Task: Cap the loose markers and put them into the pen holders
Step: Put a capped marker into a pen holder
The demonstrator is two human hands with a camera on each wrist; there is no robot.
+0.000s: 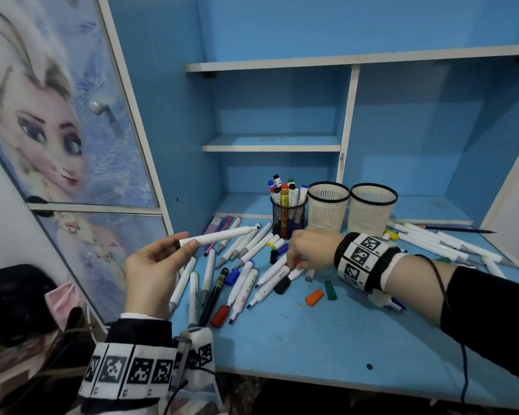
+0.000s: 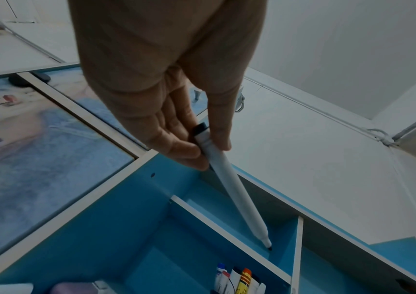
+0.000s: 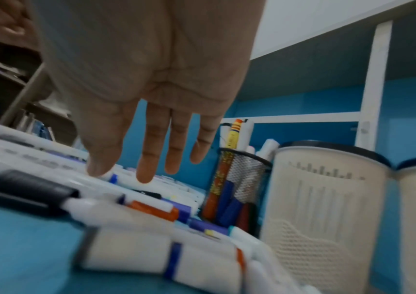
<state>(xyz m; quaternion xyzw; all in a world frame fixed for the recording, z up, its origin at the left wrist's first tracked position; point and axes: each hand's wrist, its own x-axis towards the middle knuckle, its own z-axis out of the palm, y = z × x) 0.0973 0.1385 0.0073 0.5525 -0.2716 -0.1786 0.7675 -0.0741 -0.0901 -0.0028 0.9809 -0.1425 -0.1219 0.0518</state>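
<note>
Right now your left hand (image 1: 150,271) sits at the lower left of the head view, raised off the blue desk (image 1: 327,333), pinching a white marker (image 1: 222,235) between thumb and fingers near its black rear end. The marker is uncapped, and its dark tip points toward the frame's centre. In the left wrist view the same marker (image 2: 229,183) slants down to the lower right from your fingers (image 2: 176,147).

Your right hand (image 1: 312,247) reaches in from the right edge to the pile of loose markers (image 1: 252,265) at centre frame, palm down. Its fingers (image 3: 151,159) hang straight and spread above the pile in the right wrist view; whether the fingertips touch a red cap (image 1: 295,262) under them, I cannot tell.

Behind the pile stands a black mesh pen holder (image 1: 288,217) full of capped markers, with two cream pen holders (image 1: 351,208) just right of it. Loose orange (image 1: 314,297) and green (image 1: 330,290) caps lie right of the pile. More markers (image 1: 438,244) lie at the right edge.
</note>
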